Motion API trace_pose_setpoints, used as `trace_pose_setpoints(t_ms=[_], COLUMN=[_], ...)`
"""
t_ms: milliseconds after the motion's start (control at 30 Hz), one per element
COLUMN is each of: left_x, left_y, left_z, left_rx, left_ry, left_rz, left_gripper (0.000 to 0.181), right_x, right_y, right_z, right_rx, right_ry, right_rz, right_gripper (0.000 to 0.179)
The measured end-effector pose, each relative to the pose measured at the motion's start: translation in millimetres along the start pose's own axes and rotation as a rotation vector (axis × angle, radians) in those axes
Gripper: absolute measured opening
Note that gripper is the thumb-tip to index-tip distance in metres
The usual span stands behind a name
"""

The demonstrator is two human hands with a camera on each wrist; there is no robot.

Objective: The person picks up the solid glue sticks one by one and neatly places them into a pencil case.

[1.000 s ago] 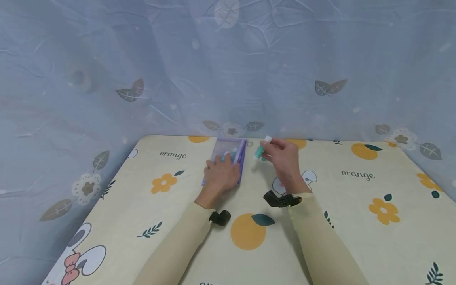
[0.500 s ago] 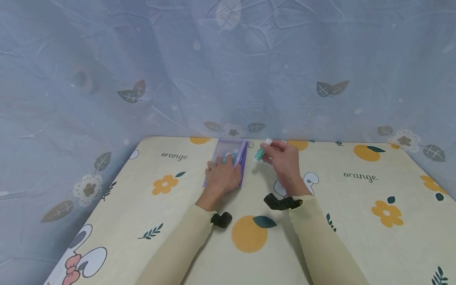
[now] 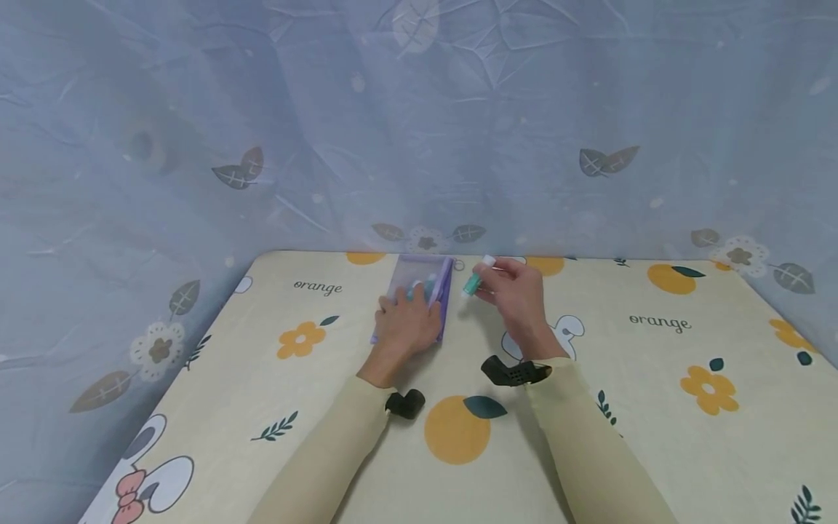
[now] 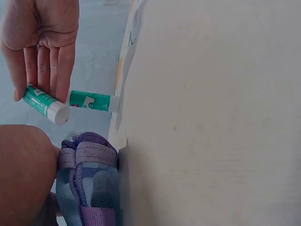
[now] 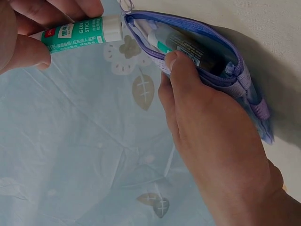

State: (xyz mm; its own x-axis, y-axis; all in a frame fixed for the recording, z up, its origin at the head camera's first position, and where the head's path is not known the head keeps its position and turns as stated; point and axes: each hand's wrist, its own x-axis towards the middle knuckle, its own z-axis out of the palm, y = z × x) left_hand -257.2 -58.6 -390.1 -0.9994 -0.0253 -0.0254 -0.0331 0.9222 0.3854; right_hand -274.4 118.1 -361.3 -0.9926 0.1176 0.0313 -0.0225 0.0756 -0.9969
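Observation:
A purple-edged mesh zip pouch lies at the back of the table, its mouth spread open towards the right. My left hand grips it, fingers over the mesh and thumb on the rim of the mouth. Inside show a dark-labelled tube with a barcode and something white and green. My right hand pinches a green-and-white glue stick between thumb and fingers, tilted, with one white end close to the mouth. Behind it, a second glue stick stands upright on the table.
The table wears a cream cloth printed with oranges, flowers and lettering. A bluish patterned sheet rises right behind the pouch. A small ring shows at the pouch's far right corner.
My right hand has shifted slightly left with the glue stick, nearer to the pouch. My left hand has stayed in place on the pouch.

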Motion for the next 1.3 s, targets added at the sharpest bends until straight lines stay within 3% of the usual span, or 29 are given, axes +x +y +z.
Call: trace_pose_setpoints(t_ms=[533,1300], left_x=[-0.2,2.0], left_y=[-2.5,0.0], left_z=[0.2,0.6], left_rx=[0.006,-0.004], left_ry=[0.006,-0.004], left_rz=[0.007,-0.003], left_gripper=[0.064,0.065], right_x=[-1.5,-2.0], right_y=[3,12], right_z=[9,21], right_rx=[0.031,-0.021], right_ry=[-0.026,-0.034], right_rz=[-0.024,0.045], right_gripper=[0.034,0.039])
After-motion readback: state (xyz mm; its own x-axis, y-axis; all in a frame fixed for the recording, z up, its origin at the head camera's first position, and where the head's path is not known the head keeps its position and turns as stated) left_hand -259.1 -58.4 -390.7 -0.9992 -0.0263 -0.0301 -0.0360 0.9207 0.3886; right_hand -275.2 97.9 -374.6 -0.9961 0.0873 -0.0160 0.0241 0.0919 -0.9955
